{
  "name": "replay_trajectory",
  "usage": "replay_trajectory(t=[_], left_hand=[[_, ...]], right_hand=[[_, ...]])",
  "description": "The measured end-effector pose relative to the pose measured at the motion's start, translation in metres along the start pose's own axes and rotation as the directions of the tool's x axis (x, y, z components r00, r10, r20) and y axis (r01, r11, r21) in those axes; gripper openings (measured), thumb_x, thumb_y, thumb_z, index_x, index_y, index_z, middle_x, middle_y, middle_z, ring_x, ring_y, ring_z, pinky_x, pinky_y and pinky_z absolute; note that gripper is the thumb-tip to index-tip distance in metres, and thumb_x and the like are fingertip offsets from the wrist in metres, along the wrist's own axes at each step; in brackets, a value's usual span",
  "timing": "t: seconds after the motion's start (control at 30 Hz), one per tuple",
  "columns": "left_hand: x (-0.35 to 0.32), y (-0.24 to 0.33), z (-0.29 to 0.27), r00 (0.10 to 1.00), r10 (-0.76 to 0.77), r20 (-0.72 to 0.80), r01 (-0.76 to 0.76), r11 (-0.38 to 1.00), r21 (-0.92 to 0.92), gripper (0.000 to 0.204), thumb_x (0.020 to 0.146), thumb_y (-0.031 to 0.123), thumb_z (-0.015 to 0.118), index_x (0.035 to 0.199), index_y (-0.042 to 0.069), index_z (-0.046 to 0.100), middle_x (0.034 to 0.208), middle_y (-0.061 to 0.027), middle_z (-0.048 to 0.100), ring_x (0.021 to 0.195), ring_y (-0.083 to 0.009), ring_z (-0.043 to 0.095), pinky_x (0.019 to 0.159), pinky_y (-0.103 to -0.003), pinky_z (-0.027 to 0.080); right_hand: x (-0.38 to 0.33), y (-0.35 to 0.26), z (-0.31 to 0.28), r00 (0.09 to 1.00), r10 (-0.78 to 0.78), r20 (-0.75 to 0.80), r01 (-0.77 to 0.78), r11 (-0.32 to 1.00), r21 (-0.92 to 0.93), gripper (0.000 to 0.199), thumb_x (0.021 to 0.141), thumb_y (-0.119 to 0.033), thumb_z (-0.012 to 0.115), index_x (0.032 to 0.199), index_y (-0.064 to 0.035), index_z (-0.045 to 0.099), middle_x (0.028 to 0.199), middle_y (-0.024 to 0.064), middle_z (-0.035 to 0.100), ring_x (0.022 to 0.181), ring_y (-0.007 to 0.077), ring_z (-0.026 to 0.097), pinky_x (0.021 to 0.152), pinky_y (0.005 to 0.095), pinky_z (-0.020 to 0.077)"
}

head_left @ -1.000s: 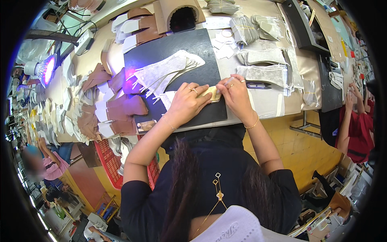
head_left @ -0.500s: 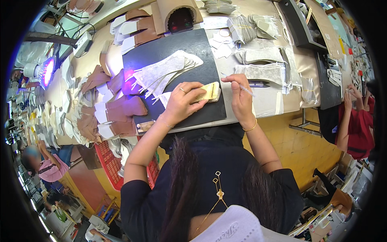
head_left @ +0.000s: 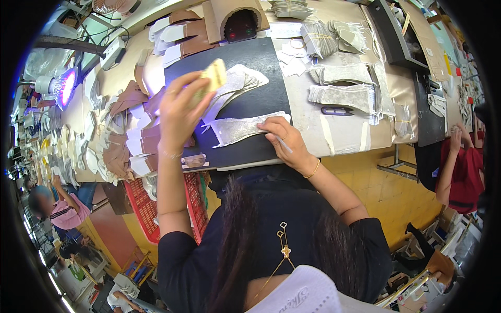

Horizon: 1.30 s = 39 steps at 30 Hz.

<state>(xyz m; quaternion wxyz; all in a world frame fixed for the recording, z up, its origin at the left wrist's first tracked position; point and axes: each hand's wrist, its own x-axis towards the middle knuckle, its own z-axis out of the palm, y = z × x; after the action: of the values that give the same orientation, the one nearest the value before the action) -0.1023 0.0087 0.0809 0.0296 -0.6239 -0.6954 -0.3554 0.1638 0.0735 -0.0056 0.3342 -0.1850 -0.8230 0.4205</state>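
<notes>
My left hand (head_left: pixel 177 115) is raised over the left part of a black board (head_left: pixel 258 99), its fingers closed on a small yellow, flat, template-like piece (head_left: pixel 216 74). Below it, a single grey, flared cut piece (head_left: pixel 235 129) with white strips at its left end lies flat on the board. The fingertips of my right hand (head_left: pixel 292 143) rest on that piece's right end. A thin, light-coloured pen (head_left: pixel 283 144) is held in the same hand, pointing back toward me. Behind the single piece, a fanned pile of similar grey pieces (head_left: pixel 242 78) is partly hidden by my left hand.
Brown and white cut pieces (head_left: pixel 143 141) lie left of the board, beside a lit lamp (head_left: pixel 65 88). Bundled grey pieces (head_left: pixel 342 96) and a dark small tool (head_left: pixel 336 110) are on the right. Under the table's front edge stands a red basket (head_left: pixel 141 208). Other people sit at both sides.
My left hand has lifted the yellow piece off the grey piece and moved up and left. My right hand has come left and down onto the grey piece's right end.
</notes>
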Motion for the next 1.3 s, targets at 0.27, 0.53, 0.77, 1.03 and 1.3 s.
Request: replay_trajectory(t=[0.27,0.53,0.77,1.03,1.3], left_hand=[[-0.042,0.018,0.06,0.927,0.232,0.294,-0.232,0.972,-0.037,0.021,0.082,0.02,0.08,0.1,0.01,0.077,0.116,-0.0058,0.072,0.105,-0.0251,0.065,0.091,-0.039,0.048],[-0.06,0.036,0.073,0.923,0.239,0.3,-0.198,0.967,-0.163,0.022,0.08,0.018,0.08,0.101,0.011,0.077,0.117,-0.0042,0.072,0.101,-0.0229,0.064,0.088,-0.038,0.048],[-0.059,0.034,0.074,0.918,0.258,0.301,-0.215,0.962,-0.166,0.021,0.081,0.018,0.08,0.101,0.011,0.077,0.117,-0.0038,0.071,0.101,-0.0223,0.064,0.087,-0.038,0.048],[-0.06,0.035,0.075,0.904,0.294,0.31,-0.269,0.955,-0.123,0.023,0.083,0.021,0.077,0.105,0.011,0.076,0.118,-0.0046,0.071,0.095,-0.0219,0.063,0.084,-0.038,0.048],[-0.062,0.036,0.078,0.901,0.317,0.297,-0.311,0.948,-0.069,0.021,0.086,0.02,0.075,0.105,0.009,0.075,0.12,-0.0067,0.071,0.093,-0.0214,0.063,0.083,-0.038,0.048]], right_hand=[[0.001,0.01,-0.038,0.952,0.083,-0.295,-0.103,0.993,-0.052,0.019,0.104,-0.015,0.057,0.116,-0.0023,0.064,0.108,0.0131,0.068,0.101,0.0325,0.063,0.093,0.0405,0.0499],[0.006,0.011,-0.041,0.965,0.097,-0.245,-0.102,0.995,-0.007,0.023,0.108,-0.021,0.05,0.117,-0.0038,0.062,0.113,0.0125,0.071,0.108,0.0284,0.061,0.105,0.041,0.0447],[0.005,0.007,-0.038,0.954,0.111,-0.277,-0.118,0.993,-0.011,0.02,0.105,-0.019,0.056,0.112,-0.0029,0.066,0.106,0.0136,0.069,0.1,0.0322,0.064,0.097,0.0416,0.0487],[0.009,0.009,-0.031,0.989,0.117,-0.096,-0.121,0.992,-0.042,0.018,0.1,-0.018,0.063,0.092,-0.0041,0.069,0.089,0.0072,0.072,0.087,0.027,0.067,0.097,0.0446,0.0484],[0.021,0.011,-0.019,1.0,0.015,0.009,-0.014,0.99,-0.137,0.017,0.096,-0.019,0.068,0.085,-0.0055,0.066,0.081,0.0042,0.07,0.08,0.024,0.066,0.097,0.0419,0.0457]])
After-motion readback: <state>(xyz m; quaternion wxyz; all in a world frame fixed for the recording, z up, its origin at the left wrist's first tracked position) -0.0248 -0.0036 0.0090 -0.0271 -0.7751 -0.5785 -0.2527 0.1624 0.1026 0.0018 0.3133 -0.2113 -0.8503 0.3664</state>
